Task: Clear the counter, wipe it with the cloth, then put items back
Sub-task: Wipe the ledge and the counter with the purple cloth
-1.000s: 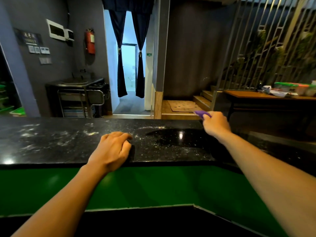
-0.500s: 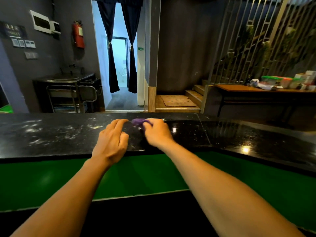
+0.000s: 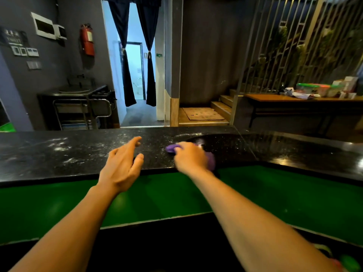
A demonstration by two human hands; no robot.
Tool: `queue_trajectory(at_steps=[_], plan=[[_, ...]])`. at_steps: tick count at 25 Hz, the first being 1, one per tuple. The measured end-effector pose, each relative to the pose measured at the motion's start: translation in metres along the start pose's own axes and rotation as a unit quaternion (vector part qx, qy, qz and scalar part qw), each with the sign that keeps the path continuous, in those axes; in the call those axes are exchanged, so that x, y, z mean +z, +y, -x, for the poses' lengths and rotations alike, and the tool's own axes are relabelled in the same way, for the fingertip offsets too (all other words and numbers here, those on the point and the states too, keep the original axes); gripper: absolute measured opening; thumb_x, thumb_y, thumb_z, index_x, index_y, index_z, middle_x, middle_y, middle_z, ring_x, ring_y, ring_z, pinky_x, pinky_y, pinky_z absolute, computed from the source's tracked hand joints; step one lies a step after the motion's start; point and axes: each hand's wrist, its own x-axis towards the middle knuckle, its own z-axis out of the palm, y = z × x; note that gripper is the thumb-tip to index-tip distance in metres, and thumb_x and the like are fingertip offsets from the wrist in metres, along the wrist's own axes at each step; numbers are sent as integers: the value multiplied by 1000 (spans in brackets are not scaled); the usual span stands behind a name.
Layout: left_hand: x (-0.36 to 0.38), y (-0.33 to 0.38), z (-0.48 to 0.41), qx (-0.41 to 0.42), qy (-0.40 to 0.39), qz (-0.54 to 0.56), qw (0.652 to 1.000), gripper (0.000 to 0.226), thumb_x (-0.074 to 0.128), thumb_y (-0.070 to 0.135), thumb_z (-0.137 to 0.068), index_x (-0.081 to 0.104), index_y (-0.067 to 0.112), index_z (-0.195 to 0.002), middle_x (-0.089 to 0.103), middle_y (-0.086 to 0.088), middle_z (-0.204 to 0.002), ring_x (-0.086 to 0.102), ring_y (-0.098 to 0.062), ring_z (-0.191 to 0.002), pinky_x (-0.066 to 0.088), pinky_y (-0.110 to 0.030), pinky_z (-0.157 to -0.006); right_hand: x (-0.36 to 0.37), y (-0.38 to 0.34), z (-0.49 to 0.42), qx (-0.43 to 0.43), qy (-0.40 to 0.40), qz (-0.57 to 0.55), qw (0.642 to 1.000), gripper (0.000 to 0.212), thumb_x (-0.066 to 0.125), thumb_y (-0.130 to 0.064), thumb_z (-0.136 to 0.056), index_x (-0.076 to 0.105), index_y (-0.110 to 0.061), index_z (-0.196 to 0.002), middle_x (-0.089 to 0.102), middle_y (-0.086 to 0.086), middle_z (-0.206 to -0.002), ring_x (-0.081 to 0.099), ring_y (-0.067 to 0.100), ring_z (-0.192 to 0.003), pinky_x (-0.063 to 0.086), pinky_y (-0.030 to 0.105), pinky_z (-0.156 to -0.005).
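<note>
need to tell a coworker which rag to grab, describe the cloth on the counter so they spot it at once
Find the long black speckled counter above the green panel. Near its front edge, around the middle, the right hand holds a bunched cloth against the stone. It is the only purple thing there, showing on either side of the hand.

right hand (image 3: 189,158) has dragged the purple cloth (image 3: 171,148) from the far side of the counter (image 3: 59,154) to its near edge, left hand (image 3: 121,163) fingers were curled on that edge, now stretched out straight over the top
</note>
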Motion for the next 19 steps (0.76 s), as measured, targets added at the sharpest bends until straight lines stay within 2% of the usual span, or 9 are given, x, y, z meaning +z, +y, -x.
queue_trajectory(at_steps=[3,5,7,8,10,11,14,16,19], plan=[[-6,-1,1,-35,54,69,995,70,23,46,-84,31,14,-146,53,-9,-137,48,-25,-124,30,-47,-106,34,-50,11,-87,-63,-96,990,24,49,-33,-97,67,-28,-112,69,3,-108,61,26,-98,49,33,-81],[-6,-3,1,-37,44,64,996,70,21,46,-84,30,14,-146,52,-9,-138,47,-24,-124,29,-46,-108,21,-47,-1,-49,-57,-232,970,24,47,-29,-99,67,-23,-112,69,1,-90,66,17,-76,56,35,-70],[-3,-4,0,-35,9,28,999,73,15,51,-84,29,18,-147,51,-7,-138,45,-19,-127,22,-45,-112,-8,-23,-24,17,11,-285,958,24,43,-27,-101,64,-21,-111,66,0,-86,67,13,-65,58,33,-59],[0,-4,0,-32,-11,2,999,74,12,54,-84,29,19,-148,50,-5,-138,43,-17,-128,18,-44,-115,-24,-3,-36,39,52,-241,968,24,43,-28,-101,64,-22,-113,66,1,-90,67,15,-70,56,32,-61],[5,-5,-4,-28,-34,-42,998,77,7,58,-83,27,23,-148,46,-3,-143,38,-16,-134,13,-44,-117,-52,49,-61,78,115,-103,985,28,44,-31,-100,66,-23,-114,68,6,-104,65,26,-90,49,30,-73],[6,-5,-7,-32,-39,-58,997,78,5,59,-83,25,24,-149,43,-4,-146,35,-16,-137,11,-45,-118,-62,73,-70,96,118,-30,988,29,44,-33,-99,66,-22,-115,67,9,-111,62,32,-100,47,33,-80],[13,-6,-10,-37,-52,-88,994,79,2,62,-84,12,26,-153,34,-4,-154,28,-15,-142,10,-44,-118,-46,104,-93,95,32,115,988,28,44,-29,-97,65,-20,-114,62,14,-122,56,36,-113,43,39,-93],[13,-7,-9,-42,-44,-87,994,78,2,63,-84,9,28,-153,32,-3,-155,25,-14,-143,10,-42,-118,-12,76,-104,39,-19,104,994,29,44,-29,-95,64,-24,-116,61,10,-124,55,33,-114,43,40,-96],[10,-4,-6,-52,-6,-77,996,77,5,61,-85,12,27,-154,30,-2,-156,22,-13,-144,10,-38,-117,39,0,-97,-135,-134,5,982,30,47,-35,-95,63,-39,-120,63,-2,-127,56,25,-115,43,42,-101]])
